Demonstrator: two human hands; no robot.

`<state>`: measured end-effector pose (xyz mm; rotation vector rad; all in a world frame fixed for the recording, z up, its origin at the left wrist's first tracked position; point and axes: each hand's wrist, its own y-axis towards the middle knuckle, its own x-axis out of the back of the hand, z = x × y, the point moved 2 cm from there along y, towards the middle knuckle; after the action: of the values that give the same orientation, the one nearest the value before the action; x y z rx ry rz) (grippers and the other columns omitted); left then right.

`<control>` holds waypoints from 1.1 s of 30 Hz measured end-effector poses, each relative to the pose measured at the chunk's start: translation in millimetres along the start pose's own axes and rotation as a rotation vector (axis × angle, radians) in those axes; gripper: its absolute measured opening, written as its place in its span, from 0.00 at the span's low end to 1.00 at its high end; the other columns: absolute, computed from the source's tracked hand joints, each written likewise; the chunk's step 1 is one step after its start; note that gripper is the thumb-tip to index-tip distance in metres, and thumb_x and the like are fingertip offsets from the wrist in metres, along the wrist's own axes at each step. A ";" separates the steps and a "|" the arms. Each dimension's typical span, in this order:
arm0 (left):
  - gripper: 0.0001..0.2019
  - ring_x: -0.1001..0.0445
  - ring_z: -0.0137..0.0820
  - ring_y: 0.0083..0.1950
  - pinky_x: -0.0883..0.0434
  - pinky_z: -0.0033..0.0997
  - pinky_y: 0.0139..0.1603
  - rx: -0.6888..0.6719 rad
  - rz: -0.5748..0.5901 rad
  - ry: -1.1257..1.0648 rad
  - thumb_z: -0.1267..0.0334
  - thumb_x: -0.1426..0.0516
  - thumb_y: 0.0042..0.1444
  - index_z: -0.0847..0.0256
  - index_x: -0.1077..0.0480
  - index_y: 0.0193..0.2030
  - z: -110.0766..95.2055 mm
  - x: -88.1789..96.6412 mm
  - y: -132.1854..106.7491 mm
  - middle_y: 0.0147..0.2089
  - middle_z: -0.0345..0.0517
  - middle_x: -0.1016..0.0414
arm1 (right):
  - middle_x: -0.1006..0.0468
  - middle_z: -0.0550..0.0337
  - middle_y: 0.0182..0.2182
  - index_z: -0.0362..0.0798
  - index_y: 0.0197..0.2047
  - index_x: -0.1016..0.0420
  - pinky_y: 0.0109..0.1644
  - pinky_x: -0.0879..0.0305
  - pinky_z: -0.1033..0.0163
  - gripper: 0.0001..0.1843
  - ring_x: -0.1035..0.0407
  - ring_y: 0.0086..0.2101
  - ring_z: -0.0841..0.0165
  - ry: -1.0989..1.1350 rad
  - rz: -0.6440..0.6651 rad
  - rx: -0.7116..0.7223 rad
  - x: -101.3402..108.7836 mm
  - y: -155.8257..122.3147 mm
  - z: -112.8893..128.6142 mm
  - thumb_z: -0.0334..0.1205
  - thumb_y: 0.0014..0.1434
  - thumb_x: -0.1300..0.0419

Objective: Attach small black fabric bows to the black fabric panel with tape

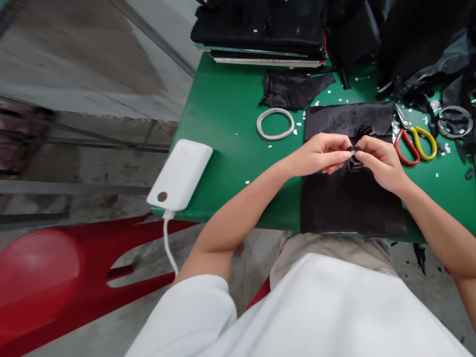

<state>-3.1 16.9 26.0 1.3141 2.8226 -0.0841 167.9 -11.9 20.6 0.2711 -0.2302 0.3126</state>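
Note:
A black sheet of thin fabric or paper (349,198) lies flat on the green table (230,124), reaching its near edge. Above the sheet's middle, my left hand (323,153) and my right hand (379,161) meet fingertip to fingertip. Both pinch a small folded black piece (355,149) between thumb and fingers. A crumpled fold of black material (366,130) sits just beyond the fingers.
Scissors with red and yellow handles (414,144) lie right of the sheet. A white ring (275,123) and a black scrap (293,89) lie behind it. A white power bank (181,173) with cable sits at the table's left corner. Black stacks (260,29) stand at the back. A red stool (55,277) is at left.

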 end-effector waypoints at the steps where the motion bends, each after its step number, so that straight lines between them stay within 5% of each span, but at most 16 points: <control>1: 0.22 0.37 0.20 0.20 0.40 0.23 0.21 -0.001 -0.003 0.008 0.43 0.38 0.56 0.62 0.36 0.32 -0.3 -0.5 0.2 0.21 0.34 0.36 | 0.42 0.69 0.20 0.48 0.26 0.38 0.25 0.52 0.66 0.14 0.50 0.22 0.76 -0.014 -0.010 0.006 0.0 -0.2 0.2 0.41 0.61 0.42; 9: 0.19 0.37 0.20 0.21 0.39 0.22 0.22 -0.029 -0.035 0.085 0.47 0.41 0.60 0.61 0.37 0.33 2.6 -2.7 1.4 0.21 0.33 0.38 | 0.40 0.69 0.19 0.49 0.25 0.38 0.26 0.51 0.65 0.13 0.49 0.21 0.76 -0.050 -0.033 0.014 1.1 -0.5 0.1 0.41 0.59 0.42; 13: 0.12 0.32 0.19 0.22 0.35 0.21 0.24 -0.129 -0.190 0.151 0.57 0.40 0.61 0.58 0.40 0.37 5.6 -5.1 1.0 0.28 0.34 0.33 | 0.40 0.68 0.19 0.49 0.25 0.36 0.26 0.51 0.65 0.11 0.47 0.21 0.75 -0.101 -0.105 0.000 2.6 -2.7 -2.8 0.39 0.58 0.42; 17: 0.11 0.26 0.21 0.27 0.30 0.21 0.29 -0.259 -0.315 0.311 0.57 0.41 0.61 0.58 0.38 0.39 6.2 -7.0 -1.0 0.36 0.38 0.28 | 0.41 0.68 0.19 0.48 0.24 0.38 0.25 0.53 0.65 0.12 0.49 0.21 0.76 -0.185 -0.193 0.061 3.0 -3.9 -1.0 0.37 0.58 0.42; 22: 0.12 0.26 0.22 0.29 0.30 0.23 0.34 -0.351 -0.309 0.565 0.55 0.43 0.64 0.62 0.32 0.35 4.2 -6.7 -2.5 0.34 0.41 0.26 | 0.41 0.68 0.18 0.48 0.24 0.37 0.25 0.51 0.66 0.11 0.50 0.20 0.76 -0.276 -0.201 0.121 2.4 -3.2 1.4 0.36 0.57 0.42; 33: 0.08 0.30 0.26 0.31 0.34 0.26 0.37 -0.381 -0.296 0.761 0.64 0.49 0.66 0.61 0.35 0.35 3.3 -6.6 -3.4 0.29 0.39 0.31 | 0.33 0.66 0.20 0.49 0.28 0.30 0.25 0.49 0.65 0.09 0.45 0.20 0.75 -0.379 -0.173 0.276 2.2 -5.3 -0.1 0.36 0.61 0.41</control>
<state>-1.5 9.4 23.2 0.9683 3.3290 1.1119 171.7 -16.1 19.9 0.6210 -0.5356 0.1177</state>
